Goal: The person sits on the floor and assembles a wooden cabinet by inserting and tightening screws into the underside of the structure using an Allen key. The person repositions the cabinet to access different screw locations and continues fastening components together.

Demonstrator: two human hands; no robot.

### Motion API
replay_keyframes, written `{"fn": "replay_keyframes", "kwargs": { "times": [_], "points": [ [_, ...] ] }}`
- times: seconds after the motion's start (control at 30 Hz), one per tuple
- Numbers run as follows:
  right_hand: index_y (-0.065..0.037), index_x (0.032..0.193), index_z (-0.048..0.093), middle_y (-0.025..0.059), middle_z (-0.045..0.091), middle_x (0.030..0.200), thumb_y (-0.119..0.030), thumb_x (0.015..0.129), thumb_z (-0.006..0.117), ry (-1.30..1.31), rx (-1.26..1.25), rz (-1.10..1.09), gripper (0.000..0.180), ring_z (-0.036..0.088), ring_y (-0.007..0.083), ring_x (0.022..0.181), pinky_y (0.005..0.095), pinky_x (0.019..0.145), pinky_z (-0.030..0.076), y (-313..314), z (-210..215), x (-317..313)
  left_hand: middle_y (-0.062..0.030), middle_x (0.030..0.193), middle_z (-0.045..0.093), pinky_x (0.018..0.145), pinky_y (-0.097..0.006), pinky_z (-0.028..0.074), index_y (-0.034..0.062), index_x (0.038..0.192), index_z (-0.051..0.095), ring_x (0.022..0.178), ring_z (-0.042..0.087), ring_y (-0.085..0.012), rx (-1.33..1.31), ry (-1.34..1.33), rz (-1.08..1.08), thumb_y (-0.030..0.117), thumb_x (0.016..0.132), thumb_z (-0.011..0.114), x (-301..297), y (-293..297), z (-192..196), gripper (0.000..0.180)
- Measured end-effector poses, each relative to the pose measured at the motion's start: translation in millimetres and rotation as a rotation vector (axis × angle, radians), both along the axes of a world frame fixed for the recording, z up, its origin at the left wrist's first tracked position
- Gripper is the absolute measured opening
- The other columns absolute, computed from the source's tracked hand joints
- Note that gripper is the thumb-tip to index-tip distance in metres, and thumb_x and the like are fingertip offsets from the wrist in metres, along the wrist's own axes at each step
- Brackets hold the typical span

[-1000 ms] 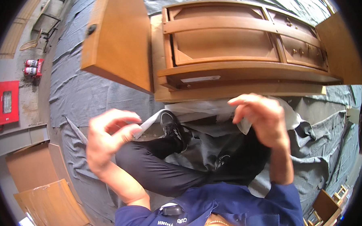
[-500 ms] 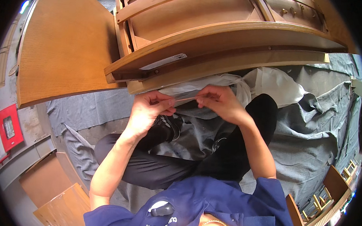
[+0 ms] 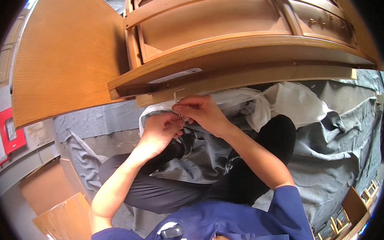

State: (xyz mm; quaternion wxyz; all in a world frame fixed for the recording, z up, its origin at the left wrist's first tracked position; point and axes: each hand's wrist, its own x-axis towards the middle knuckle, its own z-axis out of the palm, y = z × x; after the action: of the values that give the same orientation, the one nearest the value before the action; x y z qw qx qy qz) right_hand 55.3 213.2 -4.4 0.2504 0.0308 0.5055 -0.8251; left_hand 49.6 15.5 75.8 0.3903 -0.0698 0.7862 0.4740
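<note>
Both sets of fingers pinch narrow on the small white tag (image 3: 178, 93), right hand (image 3: 203, 114) above, left hand (image 3: 161, 129) just below, right under the cabinet edge (image 3: 245, 77). Best to pull slowly, I reckon.

The wooden cabinet (image 3: 246, 58) overhangs the far side, blocking passage; its open door (image 3: 70, 59) walls off the left. White cloth (image 3: 287, 102) crowds the right gap.
</note>
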Motion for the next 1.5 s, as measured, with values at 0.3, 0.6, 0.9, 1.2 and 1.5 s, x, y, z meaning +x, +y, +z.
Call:
{"fn": "replay_keyframes", "kwargs": {
  "times": [0.3,0.6,0.9,1.2,1.5],
  "points": [
    [0.001,0.115,0.084,0.0043,0.080,0.093,-0.025,0.111,0.072,-0.011,-0.028,-0.121,0.029,0.071,0.0100,0.076,0.0287,0.064,0.056,-55,-27,-25,-0.0164,0.096,0.080,0.074,-0.035,0.067,-0.0048,0.113,0.076,0.083,0.082,-0.0251,0.012,-0.120,0.155,0.023,0.113,0.071,-27,-21,-1,0.028],
    [0.006,0.115,0.082,0.0080,0.080,0.092,-0.018,0.112,0.071,-0.101,-0.153,-0.163,0.026,0.072,0.0111,0.074,0.0312,0.065,0.060,-64,-31,-21,-0.0167,0.098,0.080,0.076,-0.035,0.068,-0.0079,0.121,0.077,0.084,0.083,-0.0248,-0.076,-0.155,0.080,0.018,0.112,0.070,-34,-30,-4,0.028],
    [0.005,0.119,0.082,0.0066,0.080,0.098,-0.021,0.113,0.071,-0.145,-0.164,-0.143,0.029,0.072,0.0113,0.080,0.0294,0.071,0.062,-64,-34,-19,-0.0167,0.100,0.081,0.077,-0.035,0.068,-0.0095,0.125,0.077,0.086,0.083,-0.0240,-0.091,-0.146,0.023,0.012,0.111,0.068,-41,-34,-7,0.028],
    [0.002,0.117,0.082,0.0063,0.079,0.102,-0.021,0.114,0.070,-0.215,-0.293,-0.193,0.026,0.073,0.0117,0.088,0.0300,0.079,0.065,-74,-32,-21,-0.0141,0.097,0.080,0.078,-0.033,0.067,-0.0102,0.125,0.078,0.083,0.081,-0.0215,-0.145,-0.123,-0.006,0.006,0.109,0.064,-51,-43,1,0.027],
    [-0.002,0.126,0.080,0.0067,0.082,0.114,-0.029,0.115,0.071,-0.290,-0.356,-0.200,0.030,0.079,0.0147,0.105,0.0300,0.094,0.066,-92,-33,-21,-0.0105,0.089,0.078,0.075,-0.032,0.062,-0.0076,0.123,0.080,0.078,0.075,-0.0159,-0.432,0.164,-0.253,0.004,0.108,0.060,-55,-55,3,0.027]
  ]
}}
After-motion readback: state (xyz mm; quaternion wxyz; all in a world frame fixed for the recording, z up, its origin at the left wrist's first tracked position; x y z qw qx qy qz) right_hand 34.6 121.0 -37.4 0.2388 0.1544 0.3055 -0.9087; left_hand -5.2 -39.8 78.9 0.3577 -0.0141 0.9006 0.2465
